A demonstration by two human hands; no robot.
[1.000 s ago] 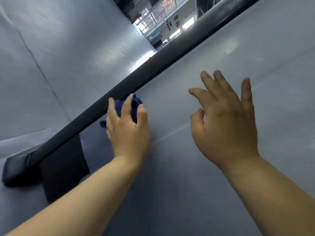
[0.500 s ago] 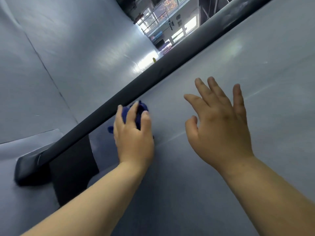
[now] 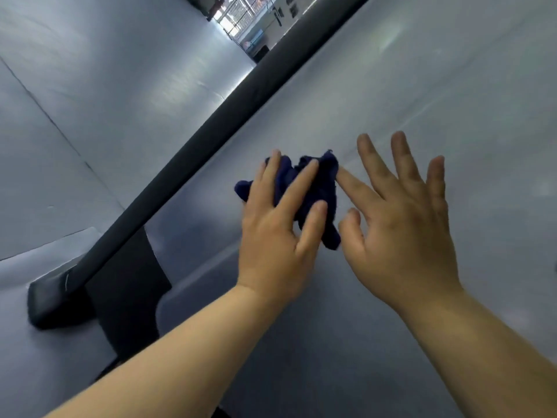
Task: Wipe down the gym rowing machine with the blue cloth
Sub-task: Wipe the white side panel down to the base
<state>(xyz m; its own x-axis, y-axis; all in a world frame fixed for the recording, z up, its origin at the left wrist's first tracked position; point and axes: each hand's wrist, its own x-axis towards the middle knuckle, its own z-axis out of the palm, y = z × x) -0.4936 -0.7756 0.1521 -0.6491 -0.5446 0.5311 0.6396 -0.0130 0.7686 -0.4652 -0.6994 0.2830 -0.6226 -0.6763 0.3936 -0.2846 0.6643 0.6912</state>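
Observation:
A crumpled dark blue cloth (image 3: 322, 188) lies under my left hand (image 3: 280, 227), whose fingers are spread and fairly straight over it. My right hand (image 3: 401, 218) is beside it with fingers spread; its index fingertip touches the cloth's right edge. A long black rail of the rowing machine (image 3: 211, 140) runs diagonally from lower left to upper right, left of the cloth and apart from it. The rail ends in a black foot block (image 3: 51, 300) with a black upright panel (image 3: 126, 285) beside it.
Grey matted floor (image 3: 422, 86) fills the view on both sides of the rail, with seams on the left part. Windows and gym fittings (image 3: 256, 22) show far off at the top.
My left hand has moved right with the cloth, away from the rail, and its fingers have spread flatter. My right hand has come closer and now touches the cloth's edge.

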